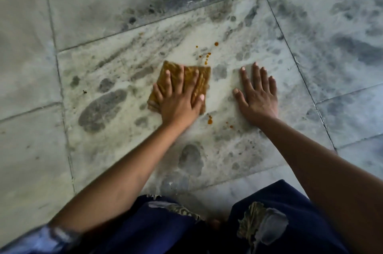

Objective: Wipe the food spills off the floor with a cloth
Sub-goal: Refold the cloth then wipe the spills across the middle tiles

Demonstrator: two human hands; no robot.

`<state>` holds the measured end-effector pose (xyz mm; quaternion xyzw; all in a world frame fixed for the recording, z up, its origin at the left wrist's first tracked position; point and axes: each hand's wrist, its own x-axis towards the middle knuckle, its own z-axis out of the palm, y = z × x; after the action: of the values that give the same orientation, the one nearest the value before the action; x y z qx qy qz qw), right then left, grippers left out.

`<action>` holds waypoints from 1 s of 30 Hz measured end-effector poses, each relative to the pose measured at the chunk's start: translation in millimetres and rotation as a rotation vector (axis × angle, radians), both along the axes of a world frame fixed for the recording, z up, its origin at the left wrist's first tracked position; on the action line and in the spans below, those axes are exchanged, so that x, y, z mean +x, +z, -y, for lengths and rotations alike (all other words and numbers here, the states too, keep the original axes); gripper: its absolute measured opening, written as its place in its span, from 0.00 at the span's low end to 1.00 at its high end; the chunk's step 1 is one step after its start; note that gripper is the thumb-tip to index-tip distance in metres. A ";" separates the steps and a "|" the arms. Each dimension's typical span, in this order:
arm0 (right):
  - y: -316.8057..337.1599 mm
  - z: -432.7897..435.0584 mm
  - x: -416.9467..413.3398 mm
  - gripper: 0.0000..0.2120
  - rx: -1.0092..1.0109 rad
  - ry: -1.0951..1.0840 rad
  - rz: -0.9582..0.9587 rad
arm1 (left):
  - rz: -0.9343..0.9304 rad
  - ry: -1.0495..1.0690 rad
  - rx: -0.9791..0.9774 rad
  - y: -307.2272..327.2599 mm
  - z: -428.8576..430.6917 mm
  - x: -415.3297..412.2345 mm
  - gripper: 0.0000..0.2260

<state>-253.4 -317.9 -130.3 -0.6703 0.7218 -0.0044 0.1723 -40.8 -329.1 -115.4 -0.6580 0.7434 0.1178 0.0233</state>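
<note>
A folded brown-yellow cloth (204,79) lies flat on the grey stone floor (124,50). My left hand (179,98) presses down on it with fingers spread and straight. My right hand (258,93) rests flat on the bare floor to the right of the cloth, fingers spread, holding nothing. Orange-brown spill drops (207,55) dot the tile just beyond the cloth's far right corner. More drops (210,121) lie near my left wrist, between the two hands.
The floor is made of large pale tiles with dark smudges and footprint-like marks (101,108). Grout lines cross at the left and right. My knees in dark blue patterned fabric (275,212) fill the bottom of the view.
</note>
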 end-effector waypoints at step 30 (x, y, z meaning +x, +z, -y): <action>5.5 5.2 -5.3 0.35 0.115 0.036 0.034 | -0.032 -0.023 0.079 2.2 150.8 -68.7 0.26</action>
<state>-258.7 -323.1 -124.7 -0.6720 0.7057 0.0286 0.2227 -109.5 -479.9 -113.2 -0.6461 0.7459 0.1573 0.0385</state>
